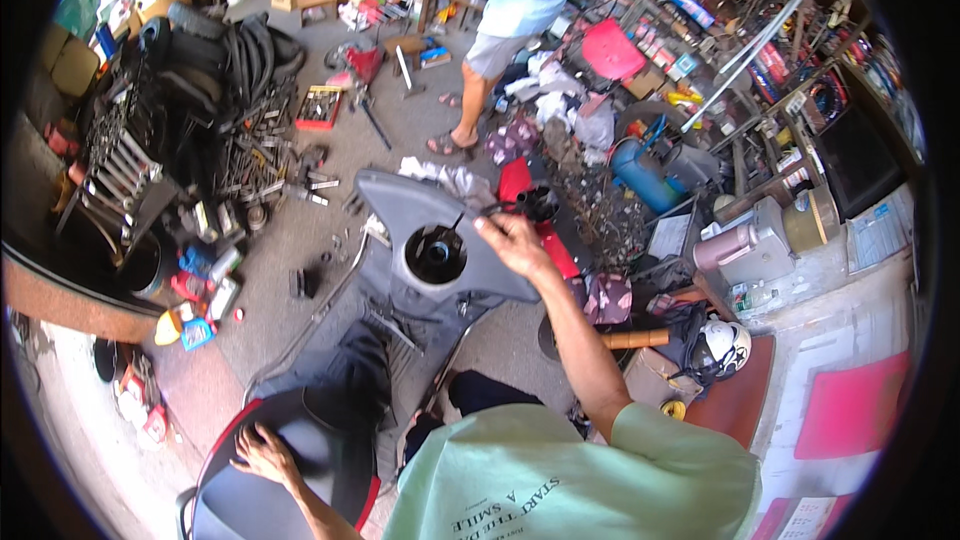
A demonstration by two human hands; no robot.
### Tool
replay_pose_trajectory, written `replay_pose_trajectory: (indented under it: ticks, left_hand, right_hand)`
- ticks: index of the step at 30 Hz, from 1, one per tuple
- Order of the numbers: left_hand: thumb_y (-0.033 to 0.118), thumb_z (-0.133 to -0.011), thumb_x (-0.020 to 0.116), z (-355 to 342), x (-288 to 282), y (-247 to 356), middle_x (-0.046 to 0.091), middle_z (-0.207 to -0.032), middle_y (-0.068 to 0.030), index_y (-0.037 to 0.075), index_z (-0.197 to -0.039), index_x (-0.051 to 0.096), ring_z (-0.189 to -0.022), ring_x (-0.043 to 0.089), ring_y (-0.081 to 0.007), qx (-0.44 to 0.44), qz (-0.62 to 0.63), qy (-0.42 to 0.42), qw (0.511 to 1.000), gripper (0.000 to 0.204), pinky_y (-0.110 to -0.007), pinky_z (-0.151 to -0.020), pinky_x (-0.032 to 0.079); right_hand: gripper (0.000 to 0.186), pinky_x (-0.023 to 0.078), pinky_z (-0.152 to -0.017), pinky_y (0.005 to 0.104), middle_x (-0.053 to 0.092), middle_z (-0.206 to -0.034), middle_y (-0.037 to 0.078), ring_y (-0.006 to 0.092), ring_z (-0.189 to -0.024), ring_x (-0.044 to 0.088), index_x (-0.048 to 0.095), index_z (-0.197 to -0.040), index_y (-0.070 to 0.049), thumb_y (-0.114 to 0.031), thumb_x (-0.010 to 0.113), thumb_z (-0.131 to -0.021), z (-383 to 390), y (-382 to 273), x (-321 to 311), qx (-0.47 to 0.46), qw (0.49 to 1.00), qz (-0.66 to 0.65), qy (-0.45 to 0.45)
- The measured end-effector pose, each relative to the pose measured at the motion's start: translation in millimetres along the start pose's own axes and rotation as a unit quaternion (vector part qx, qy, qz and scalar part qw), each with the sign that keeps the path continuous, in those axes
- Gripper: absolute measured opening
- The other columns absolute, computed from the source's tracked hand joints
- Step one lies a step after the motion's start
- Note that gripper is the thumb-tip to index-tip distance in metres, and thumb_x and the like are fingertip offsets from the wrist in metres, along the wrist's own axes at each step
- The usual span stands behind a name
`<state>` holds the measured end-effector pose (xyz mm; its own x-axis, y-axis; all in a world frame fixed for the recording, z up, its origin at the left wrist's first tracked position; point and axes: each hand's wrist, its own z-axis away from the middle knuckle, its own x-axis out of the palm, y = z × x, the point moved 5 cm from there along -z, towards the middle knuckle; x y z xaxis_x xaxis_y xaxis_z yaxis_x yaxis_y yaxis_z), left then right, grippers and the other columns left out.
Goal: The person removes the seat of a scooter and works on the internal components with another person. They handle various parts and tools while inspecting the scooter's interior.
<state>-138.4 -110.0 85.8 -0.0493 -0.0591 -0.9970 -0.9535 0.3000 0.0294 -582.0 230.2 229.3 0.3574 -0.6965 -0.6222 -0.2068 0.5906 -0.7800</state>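
Note:
My right hand (515, 245) is closed on the right side of a grey plastic scooter panel (385, 202), beside the round hole through which a dark, shiny part shows. This wide, pointed panel lies across the front of a scooter whose ribbed grey footboard (425, 360) stretches back toward me. On the dark grey scooter seat (285, 505), edged in red, my left hand (265, 457) rests with its fingers spread and nothing in it. The underside of the panel and some of my right fingers are hidden.
Ahead stands another person (510, 15) in a light blue shirt. Spanners (125, 170) and loose tools crowd the left, near black tyres (195, 70). Bottles (215, 295) stand on the left floor. A blue tank (640, 175) and a white helmet (722, 348) are at the right.

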Motion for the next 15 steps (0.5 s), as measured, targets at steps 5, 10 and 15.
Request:
replay_pose_trajectory:
  ticks: [5,10,15]
  left_hand:
    - [0.042,-0.091,0.044,-3,8,-2,0.059,-0.118,-0.0023,0.009,-0.111,0.061,-0.118,0.047,-0.0192,0.008,-0.011,-0.003,1.0,0.042,-0.053,-0.107,0.016]
    - [0.044,-0.091,0.044,-2,13,-7,0.059,-0.118,-0.0016,0.012,-0.111,0.062,-0.118,0.047,-0.0185,0.007,-0.022,-0.002,1.0,0.043,-0.054,-0.107,0.015]
    - [0.045,-0.091,0.043,-3,14,-7,0.059,-0.119,-0.0021,0.013,-0.111,0.062,-0.118,0.047,-0.0187,0.008,-0.016,-0.003,1.0,0.042,-0.054,-0.107,0.015]
  right_hand:
    - [0.052,0.042,-0.06,0.04,0.054,-0.066,0.02,0.0222,-0.063,0.054,0.054,-0.077,0.002,-0.049,0.051,-0.088,-3,11,0,-0.012,0.999,0.025,0.016]
    - [0.055,0.04,-0.057,0.0422,0.048,-0.063,0.024,0.0308,-0.056,0.048,0.05,-0.074,0.003,-0.05,0.05,-0.088,1,0,-2,-0.009,0.999,0.045,0.022]
    - [0.054,0.039,-0.056,0.0429,0.048,-0.063,0.024,0.0347,-0.056,0.047,0.049,-0.073,0.003,-0.05,0.05,-0.088,3,-12,-5,0.009,0.998,0.066,0.012]
